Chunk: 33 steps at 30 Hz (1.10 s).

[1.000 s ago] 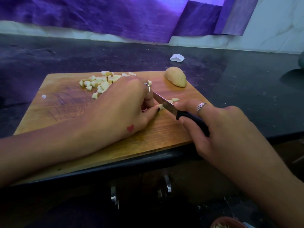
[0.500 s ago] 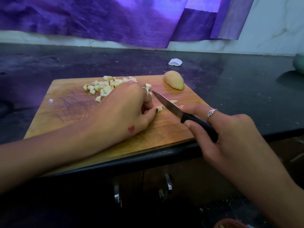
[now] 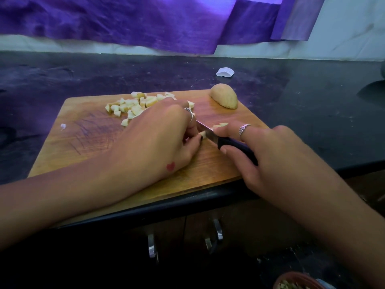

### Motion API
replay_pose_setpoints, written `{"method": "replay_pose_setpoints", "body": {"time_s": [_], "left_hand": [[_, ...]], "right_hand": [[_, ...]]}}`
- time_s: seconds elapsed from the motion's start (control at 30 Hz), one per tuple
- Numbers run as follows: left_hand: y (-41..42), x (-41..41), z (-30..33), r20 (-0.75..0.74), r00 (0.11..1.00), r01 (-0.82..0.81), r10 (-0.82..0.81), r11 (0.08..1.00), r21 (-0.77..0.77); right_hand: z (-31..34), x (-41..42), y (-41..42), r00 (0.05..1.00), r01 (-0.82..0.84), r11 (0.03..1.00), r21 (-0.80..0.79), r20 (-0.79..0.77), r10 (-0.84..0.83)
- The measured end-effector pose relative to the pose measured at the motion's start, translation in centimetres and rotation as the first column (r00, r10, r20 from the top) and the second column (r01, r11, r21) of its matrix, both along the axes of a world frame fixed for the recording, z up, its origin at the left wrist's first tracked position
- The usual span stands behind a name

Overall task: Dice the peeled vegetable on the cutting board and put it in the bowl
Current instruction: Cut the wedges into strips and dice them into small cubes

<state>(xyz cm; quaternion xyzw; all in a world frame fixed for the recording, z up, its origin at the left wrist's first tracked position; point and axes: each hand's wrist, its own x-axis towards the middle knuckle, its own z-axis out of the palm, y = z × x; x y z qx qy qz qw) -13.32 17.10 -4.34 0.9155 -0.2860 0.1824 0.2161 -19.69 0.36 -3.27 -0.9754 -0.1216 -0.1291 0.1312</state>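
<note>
With the left hand [image 3: 158, 134] pinching the vegetable strip [image 3: 202, 134] on the cutting board [image 3: 87, 142] and the right hand [image 3: 268, 155] gripping the knife [image 3: 220, 138], short downward cuts just clear of curled fingertips would keep dice even

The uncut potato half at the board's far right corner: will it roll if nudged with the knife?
Probably not: the potato half seems to lie flat side down on the cutting board, so it would slide. Peeled, it may be slippery. It looks solid, not fragile.
</note>
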Motion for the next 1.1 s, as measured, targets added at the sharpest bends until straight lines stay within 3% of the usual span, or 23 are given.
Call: {"method": "replay_pose_setpoints", "body": {"time_s": [0.13,0.3,0.5,0.9,1.0,1.1], "left_hand": [[-0.1,0.0,0.1,-0.013,1.0,0.001,-0.001,1.0,0.004],[0.3,0.0,0.2,-0.065,0.998,-0.012,0.012,1.0,-0.01],[0.7,0.0,0.2,-0.088,0.996,-0.005,0.002,1.0,-0.027],[0.4,-0.2,0.4,-0.065,0.998,-0.002,0.001,1.0,-0.009],[0.4,-0.1,0.3,-0.059,0.998,-0.001,0.0,1.0,-0.012],[0.3,-0.1,0.3,-0.069,0.998,0.009,-0.01,1.0,-0.02]], "right_hand": [[-0.4,-1.6,-1.1,1.0,0.003,1.0,0.004,0.026,-0.004],[-1.6,-1.9,-1.0,0.985,0.052,0.986,0.157,0.153,-0.076],[-1.4,-2.2,0.3,0.985,0.053,0.983,0.175,0.15,-0.08],[-1.8,-1.5,1.0,0.979,0.091,0.991,0.094,0.175,-0.106],[-2.4,-0.2,0.8,0.991,0.117,0.993,-0.014,0.062,-0.116],[-3.0,0.7,0.1,0.992,0.12,0.985,-0.121,0.051,-0.114]]}}
